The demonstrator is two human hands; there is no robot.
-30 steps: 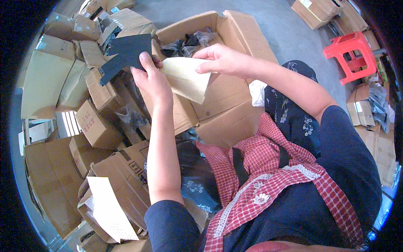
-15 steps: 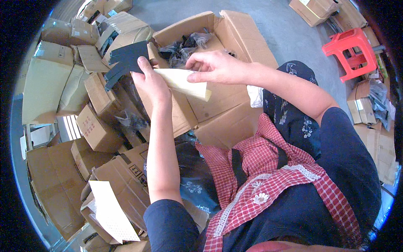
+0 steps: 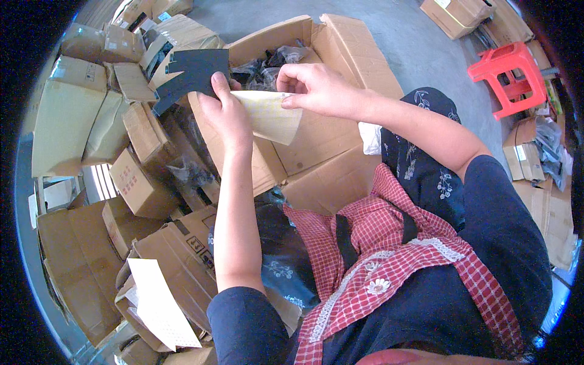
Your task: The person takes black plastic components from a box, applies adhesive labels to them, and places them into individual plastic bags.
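Observation:
My left hand is closed around flat dark strips, its thumb lying over them. They fan out to the left above the boxes. From beside that hand a pale yellow sheet with faint lines stretches to the right, its lower edge hanging free. My right hand pinches the sheet's upper right corner between thumb and fingers. Whether the left hand also grips the sheet's other end is hidden. Below both hands stands an open cardboard box with dark things in clear plastic inside.
Stacked cardboard boxes crowd the left side. A white printed sheet lies on an open carton at lower left. A red plastic stool stands on the grey floor at right, near more cartons.
The dark strips have shifted slightly up and right and look less spread. The yellow sheet has turned, showing more of its lined face. Both hands keep their grip.

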